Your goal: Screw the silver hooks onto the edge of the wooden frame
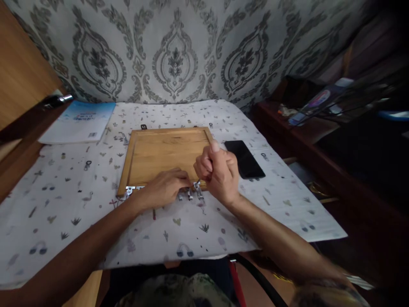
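Observation:
A wooden cabinet door (166, 153) with a raised frame lies flat on the patterned cloth. Along its near edge are metal hinges, one at the left corner (128, 191) and another (198, 190) towards the right. My left hand (162, 186) rests over that edge with bent fingers, its fingertips against the right-hand metal fittings (189, 194); the exact grip is partly hidden. Above the right hinge, my right hand (220, 172) is closed in a fist, thumb uppermost. A thin shaft (198, 181), apparently a screwdriver's, slants from it to the hinge; its handle is hidden.
A black phone (245, 159) lies right of the door. At the back left is a blue and white book (81, 121). A dark shelf with clutter and a box (321, 102) stands on the right. Behind the table (172, 230) hangs a patterned curtain (175, 55).

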`<state>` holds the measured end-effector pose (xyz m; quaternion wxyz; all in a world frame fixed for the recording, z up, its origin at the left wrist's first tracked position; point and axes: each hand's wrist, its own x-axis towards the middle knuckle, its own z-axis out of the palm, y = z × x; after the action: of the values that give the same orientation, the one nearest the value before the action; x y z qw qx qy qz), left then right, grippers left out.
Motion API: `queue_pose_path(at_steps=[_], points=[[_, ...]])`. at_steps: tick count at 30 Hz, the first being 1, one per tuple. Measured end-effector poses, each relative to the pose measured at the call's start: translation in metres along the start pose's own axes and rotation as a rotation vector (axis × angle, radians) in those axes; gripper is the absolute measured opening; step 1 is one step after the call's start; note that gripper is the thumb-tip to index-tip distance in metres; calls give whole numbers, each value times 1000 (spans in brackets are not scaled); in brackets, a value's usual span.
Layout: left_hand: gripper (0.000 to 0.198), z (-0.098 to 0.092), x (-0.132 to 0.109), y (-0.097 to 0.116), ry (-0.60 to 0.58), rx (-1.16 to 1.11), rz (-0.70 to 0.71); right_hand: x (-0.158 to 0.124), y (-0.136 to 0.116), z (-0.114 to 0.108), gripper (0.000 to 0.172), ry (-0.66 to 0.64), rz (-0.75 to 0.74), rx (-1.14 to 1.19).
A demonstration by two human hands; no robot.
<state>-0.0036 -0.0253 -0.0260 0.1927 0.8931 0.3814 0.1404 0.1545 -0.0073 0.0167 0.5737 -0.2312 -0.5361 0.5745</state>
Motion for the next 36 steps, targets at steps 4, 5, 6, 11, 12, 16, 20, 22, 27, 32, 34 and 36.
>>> queue_pose_path(at_steps=[4, 5, 6, 11, 12, 16, 20, 22, 27, 32, 34, 36], points=[[40, 1, -1, -1, 13, 24, 11, 2, 2, -1, 61, 127, -28, 26], [40, 0, -1, -1, 10, 26, 15, 5, 1, -5, 61, 102, 6, 47], [40, 0, -1, -1, 7, 27, 18, 8, 0, -10, 60, 45, 52, 72], [41, -1, -1, -2, -15, 40, 20, 21, -10, -36, 45, -346, 205, 23], [41, -1, -1, -2, -17, 44, 21, 23, -12, -38, 43, -410, 203, -17], [41, 1, -2, -4, -14, 59, 34, 32, -15, -39, 41, -583, 162, -52], [40, 2, -3, -5, 11, 17, 63, 37, -7, -33, 60, -714, 251, 109], [41, 3, -3, -6, -5, 18, 54, 37, -3, -31, 63, -742, 291, 174], [37, 3, -3, -6, -9, 29, 48, 34, -3, -22, 67, -627, 327, 212], [33, 4, -2, -5, -5, 17, 32, 23, -6, -12, 69, -366, 229, 117], [31, 4, -2, -5, -7, 16, 26, 16, -5, -7, 69, -221, 155, 68], [31, 5, -2, -5, 2, 16, 23, 9, -2, -2, 67, -81, 73, 27]])
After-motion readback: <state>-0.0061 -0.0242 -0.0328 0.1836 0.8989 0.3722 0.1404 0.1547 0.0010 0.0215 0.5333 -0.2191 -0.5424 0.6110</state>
